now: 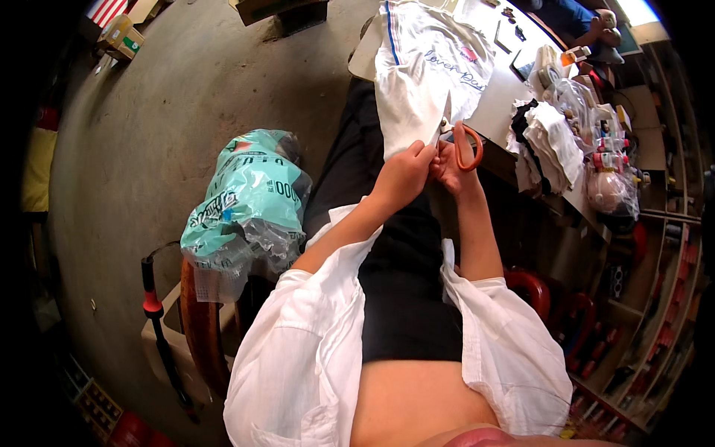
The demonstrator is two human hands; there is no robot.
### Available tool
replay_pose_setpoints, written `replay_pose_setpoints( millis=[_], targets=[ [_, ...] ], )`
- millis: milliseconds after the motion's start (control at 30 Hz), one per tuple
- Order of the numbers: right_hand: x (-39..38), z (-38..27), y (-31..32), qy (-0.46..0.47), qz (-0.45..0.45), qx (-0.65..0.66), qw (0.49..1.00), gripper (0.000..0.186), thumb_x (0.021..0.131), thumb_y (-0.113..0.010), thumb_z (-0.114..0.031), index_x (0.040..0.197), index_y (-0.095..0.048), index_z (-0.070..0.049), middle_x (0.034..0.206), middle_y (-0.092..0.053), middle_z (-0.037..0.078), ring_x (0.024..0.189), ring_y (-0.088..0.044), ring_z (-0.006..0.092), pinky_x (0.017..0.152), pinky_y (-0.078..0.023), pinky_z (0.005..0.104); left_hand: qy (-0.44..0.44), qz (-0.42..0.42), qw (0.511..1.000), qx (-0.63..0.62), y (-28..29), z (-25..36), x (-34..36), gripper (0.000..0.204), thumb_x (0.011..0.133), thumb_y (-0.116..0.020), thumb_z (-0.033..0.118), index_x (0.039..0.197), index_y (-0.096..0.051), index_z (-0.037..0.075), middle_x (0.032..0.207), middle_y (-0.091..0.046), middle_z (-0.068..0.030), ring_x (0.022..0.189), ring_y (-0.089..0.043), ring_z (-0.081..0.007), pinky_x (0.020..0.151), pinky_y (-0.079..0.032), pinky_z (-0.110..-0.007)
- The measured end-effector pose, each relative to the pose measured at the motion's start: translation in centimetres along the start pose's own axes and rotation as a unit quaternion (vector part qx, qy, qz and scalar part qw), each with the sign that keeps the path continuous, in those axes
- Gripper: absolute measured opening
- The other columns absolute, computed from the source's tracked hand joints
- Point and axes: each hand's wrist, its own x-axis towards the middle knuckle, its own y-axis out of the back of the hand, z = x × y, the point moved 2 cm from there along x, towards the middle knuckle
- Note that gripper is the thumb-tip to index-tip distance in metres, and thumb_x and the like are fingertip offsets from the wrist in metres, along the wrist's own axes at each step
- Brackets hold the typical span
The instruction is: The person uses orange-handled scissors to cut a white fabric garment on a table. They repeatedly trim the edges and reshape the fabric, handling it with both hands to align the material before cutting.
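Observation:
A white fabric piece [410,89] with a blue stripe, a pink shape and script stretches from the table over my black-clad lap. My left hand [402,170] pinches its near end, with the thumb and fingers closed on the cloth. Beside it, my right hand [450,165] grips a pair of scissors [477,145] with orange looped handles; their blades are at the fabric, largely hidden by it and my fingers. The two hands are close together over my legs.
The white table [499,108] at right holds piled white and black cloths [555,149], bagged items and small tools. A person [573,22] sits beyond. At left, a mint plastic bag [246,194] rests by a wooden chair [197,313]. A cardboard box [115,37] is farther back.

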Motion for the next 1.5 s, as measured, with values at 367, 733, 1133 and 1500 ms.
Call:
replay_pose_setpoints(
  millis=[367,733,1133,1500],
  targets=[
    [-0.4,-0.5,-0.3,-0.001,-0.020,0.006,1.000,0.063,0.080,-0.044,-0.071,0.075,-0.048,-0.008,0.060,-0.041,-0.003,0.047,-0.041,0.0074,0.044,-0.036,0.0195,0.039,0.038,0.998,-0.040,0.5,0.2,-1.4,0.015,0.078,-0.057,0.004,0.092,-0.051,0.003,0.083,-0.056,-0.0157,0.072,-0.057,-0.0381,0.060,-0.047,-0.042],
    [-0.9,1.2,0.5,-0.009,-0.111,0.025,0.993,0.073,0.078,-0.042,-0.074,0.096,-0.053,-0.004,0.083,-0.056,0.004,0.068,-0.055,0.0150,0.062,-0.048,0.0262,0.137,0.028,0.989,-0.037,0.5,0.3,-1.6,0.010,0.079,-0.061,0.008,0.083,-0.055,0.001,0.072,-0.061,-0.0176,0.067,-0.060,-0.0352,0.059,-0.047,-0.038],
    [-1.4,1.8,-2.3,0.213,0.039,-0.084,0.973,0.051,0.085,-0.059,-0.036,0.120,-0.046,-0.001,0.105,-0.057,0.010,0.089,-0.059,0.0170,0.071,-0.048,0.0287,0.108,-0.050,0.993,-0.005,1.4,1.1,-1.5,0.013,0.077,-0.061,0.007,0.085,-0.053,0.001,0.070,-0.058,-0.0172,0.063,-0.060,-0.0315,0.057,-0.045,-0.036],
    [-0.6,5.7,1.1,0.238,0.185,-0.193,0.934,0.026,0.074,-0.069,-0.016,0.088,-0.056,0.001,0.076,-0.058,0.005,0.067,-0.053,0.0115,0.062,-0.044,0.0272,0.050,-0.050,0.997,-0.019,1.4,-7.3,14.2,0.018,0.078,-0.064,0.016,0.084,-0.063,0.000,0.072,-0.062,-0.0143,0.065,-0.062,-0.0232,0.059,-0.047,-0.030]
  ],
)
